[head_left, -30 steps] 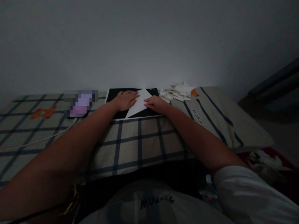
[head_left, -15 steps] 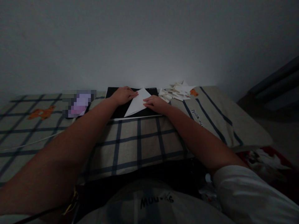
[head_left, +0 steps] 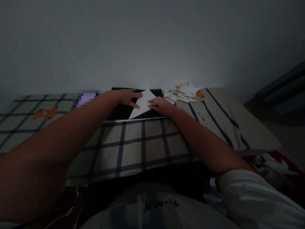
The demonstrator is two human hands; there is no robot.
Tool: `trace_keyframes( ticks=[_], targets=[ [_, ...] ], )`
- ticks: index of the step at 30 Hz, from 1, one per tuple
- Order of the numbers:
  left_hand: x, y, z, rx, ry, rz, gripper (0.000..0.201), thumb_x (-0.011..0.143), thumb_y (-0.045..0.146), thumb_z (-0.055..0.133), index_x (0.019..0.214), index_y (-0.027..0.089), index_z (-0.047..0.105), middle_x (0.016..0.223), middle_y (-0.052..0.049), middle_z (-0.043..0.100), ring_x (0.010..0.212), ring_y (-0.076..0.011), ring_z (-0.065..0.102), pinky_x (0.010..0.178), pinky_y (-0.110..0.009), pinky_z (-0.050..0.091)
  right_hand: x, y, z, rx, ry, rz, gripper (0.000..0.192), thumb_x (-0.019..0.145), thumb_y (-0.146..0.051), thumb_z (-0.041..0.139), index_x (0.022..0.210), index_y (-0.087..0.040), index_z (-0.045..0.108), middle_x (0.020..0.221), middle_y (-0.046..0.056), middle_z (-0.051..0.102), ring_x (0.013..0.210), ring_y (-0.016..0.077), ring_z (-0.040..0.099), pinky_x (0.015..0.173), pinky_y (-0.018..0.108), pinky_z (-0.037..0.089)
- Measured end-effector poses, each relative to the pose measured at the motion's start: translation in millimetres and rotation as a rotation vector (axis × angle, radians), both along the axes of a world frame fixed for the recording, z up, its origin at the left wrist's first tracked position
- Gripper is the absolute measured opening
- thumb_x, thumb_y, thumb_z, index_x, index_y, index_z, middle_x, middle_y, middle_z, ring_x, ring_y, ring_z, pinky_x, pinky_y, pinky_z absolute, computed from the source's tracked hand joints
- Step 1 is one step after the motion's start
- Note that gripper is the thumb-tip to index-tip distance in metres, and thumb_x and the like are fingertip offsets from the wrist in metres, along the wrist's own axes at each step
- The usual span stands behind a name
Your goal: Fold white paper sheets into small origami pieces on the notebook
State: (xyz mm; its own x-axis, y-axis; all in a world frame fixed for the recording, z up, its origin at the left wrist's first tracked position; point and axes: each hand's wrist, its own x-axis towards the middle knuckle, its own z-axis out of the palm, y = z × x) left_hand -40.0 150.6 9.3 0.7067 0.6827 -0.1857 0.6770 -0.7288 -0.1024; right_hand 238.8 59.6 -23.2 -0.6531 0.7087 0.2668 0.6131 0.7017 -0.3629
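A folded sheet of white paper [head_left: 142,102], pointed at its near left and far ends, lies on a flat black board or book [head_left: 119,112]. My left hand [head_left: 128,97] rests at the paper's left edge, thumb and fingers spread apart, the tips touching the paper. From the right side, my right hand [head_left: 159,105] presses its fingertips on the paper's right part. Its fingers are stretched out over the surface. Neither hand grips the paper.
Right of the black board lies a heap of torn white paper pieces [head_left: 183,92]. A phone [head_left: 86,98], blurred out, is at left, partly behind my left forearm. A checked cloth [head_left: 133,143] covers the table. A red container [head_left: 269,159] with crumpled paper stands low at right.
My left hand has spread its thumb away from its fingers, and the left forearm has swung up, covering more of the phone. My right hand stays nearly where it was.
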Motion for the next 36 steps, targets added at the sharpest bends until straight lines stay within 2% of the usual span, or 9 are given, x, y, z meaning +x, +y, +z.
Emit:
trace_keyframes(
  ticks=[3,6,9,12,15,19,23,29,36],
  targets=[
    [0.8,-6.6,0.2,-0.044,0.017,0.050,0.099,0.095,0.077,0.066,0.176,0.028,0.036,0.179,-0.009,0.041,0.167,-0.0403,0.031,0.131,-0.047,0.032,-0.2,-1.3,1.3,-0.004,-0.017,-0.007,0.025,0.106,-0.020,0.064,0.120,-0.017,0.086,0.143,0.015,0.077,0.135,0.0288,0.069,0.121,0.050,0.047],
    [-1.6,-17.4,0.3,0.021,-0.044,0.001,0.093,0.096,0.077,0.065,0.172,0.026,0.045,0.175,-0.010,0.048,0.168,-0.0393,0.029,0.132,-0.047,0.031,0.1,-2.0,2.2,-0.004,-0.009,-0.002,0.025,0.106,-0.020,0.064,0.118,-0.018,0.086,0.143,0.016,0.077,0.135,0.0286,0.069,0.121,0.050,0.047],
    [-6.3,-34.5,-2.4,0.088,-0.134,-0.118,0.070,0.103,0.068,0.061,0.158,0.024,0.064,0.165,-0.009,0.061,0.161,-0.0328,0.044,0.129,-0.042,0.034,0.4,-1.9,2.4,-0.006,-0.010,0.000,0.025,0.106,-0.020,0.064,0.117,-0.018,0.087,0.142,0.015,0.077,0.134,0.0278,0.070,0.121,0.049,0.047],
    [-9.9,-53.9,-8.1,0.123,-0.187,-0.106,0.057,0.111,0.059,0.049,0.148,0.023,0.073,0.153,-0.008,0.072,0.144,-0.0304,0.060,0.120,-0.041,0.044,0.4,-1.6,1.6,-0.007,-0.004,0.000,0.025,0.107,-0.020,0.064,0.117,-0.018,0.087,0.142,0.015,0.077,0.133,0.0273,0.070,0.121,0.049,0.047],
    [-11.8,-67.1,-11.4,0.099,-0.222,-0.073,0.057,0.115,0.054,0.039,0.157,0.026,0.066,0.155,-0.005,0.070,0.144,-0.0269,0.060,0.121,-0.039,0.043,0.8,-1.9,1.0,-0.011,0.014,-0.008,0.025,0.107,-0.020,0.064,0.117,-0.018,0.087,0.143,0.015,0.077,0.134,0.0278,0.070,0.122,0.050,0.046],
    [-14.4,-72.1,-6.3,0.015,-0.190,-0.050,0.059,0.114,0.054,0.040,0.167,0.032,0.053,0.166,-0.004,0.060,0.153,-0.0272,0.052,0.123,-0.040,0.040,1.9,-2.9,1.2,-0.012,0.017,-0.009,0.025,0.106,-0.021,0.064,0.117,-0.019,0.087,0.143,0.014,0.077,0.134,0.0285,0.070,0.122,0.051,0.047],
    [-17.4,-72.4,1.5,-0.033,-0.150,-0.048,0.068,0.111,0.061,0.045,0.172,0.033,0.043,0.173,-0.004,0.051,0.159,-0.0276,0.045,0.128,-0.040,0.033,3.1,-3.1,0.7,-0.016,0.024,-0.007,0.026,0.107,-0.022,0.063,0.117,-0.021,0.087,0.143,0.013,0.078,0.132,0.0282,0.070,0.120,0.051,0.048],
    [-16.3,-72.6,5.9,-0.072,-0.075,-0.052,0.105,0.093,0.082,0.065,0.177,0.030,0.031,0.181,-0.009,0.038,0.166,-0.0324,0.036,0.132,-0.040,0.027,3.9,-1.3,-2.4,-0.022,0.038,-0.020,0.025,0.106,-0.022,0.066,0.118,-0.020,0.087,0.143,0.014,0.077,0.134,0.0285,0.070,0.121,0.050,0.048],
    [-16.8,-75.2,2.7,-0.088,-0.046,-0.072,0.124,0.083,0.082,0.076,0.179,0.023,0.025,0.184,-0.016,0.026,0.168,-0.0367,0.033,0.135,-0.041,0.024,5.1,0.6,-5.8,0.000,0.048,-0.013,0.024,0.106,-0.021,0.065,0.118,-0.021,0.086,0.142,0.013,0.078,0.134,0.0277,0.069,0.121,0.053,0.048]
  ],
)
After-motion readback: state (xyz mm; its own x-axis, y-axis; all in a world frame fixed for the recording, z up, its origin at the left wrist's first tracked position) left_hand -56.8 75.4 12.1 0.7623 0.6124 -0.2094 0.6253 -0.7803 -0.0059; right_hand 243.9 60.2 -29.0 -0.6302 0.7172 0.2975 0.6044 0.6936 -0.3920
